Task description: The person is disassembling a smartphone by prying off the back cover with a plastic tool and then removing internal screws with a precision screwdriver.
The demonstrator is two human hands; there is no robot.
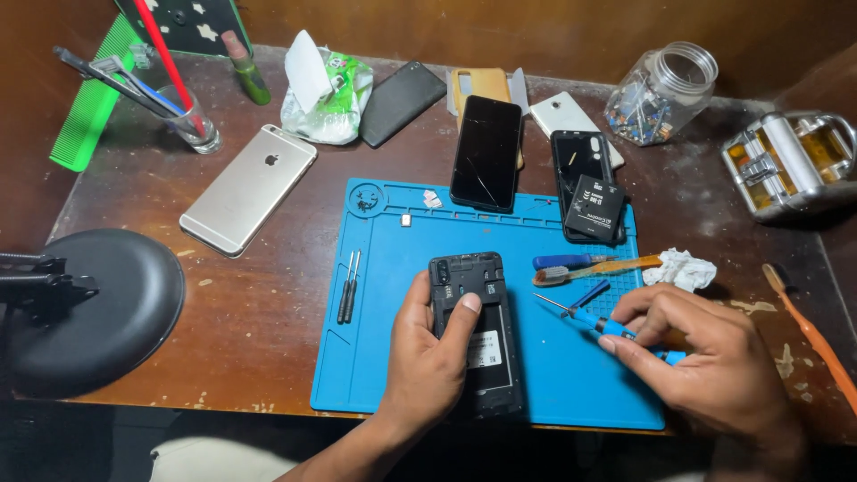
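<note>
Left grip: the left hand [428, 357] is closed around an opened black phone [476, 330] with its back cover off, thumb laid across the bare frame, fingers wrapped under the left edge.
Right grip: the right hand [705, 357] pinches a blue-handled screwdriver [589, 319] between thumb and fingertips; the thin metal tip points left toward the phone and stops just short of its right edge.
Phone's place: it lies lengthwise on the blue repair mat [402, 357], near the mat's middle, camera end away from the person.
On the mat: two slim dark screwdrivers [349, 286] lie side by side left of the phone; a small metal part [406, 220] and a scrap of white [432, 199] sit near the top edge; a black phone with a cracked screen [486, 153] overlaps the far edge; a blue-handled tool [571, 261] and a toothbrush [598, 270] lie above the right hand.
Beyond the mat: a black battery [596, 207] rests on a dark phone back [580, 161]; a crumpled white cloth [680, 268] lies near the toothbrush.
Counter: the worn brown wooden counter [259, 312] also carries a silver phone [250, 189] face down, a pack of wipes [326, 89], a glass jar of small parts [661, 94] on its side, and a round black lamp base [98, 303] at the left.
</note>
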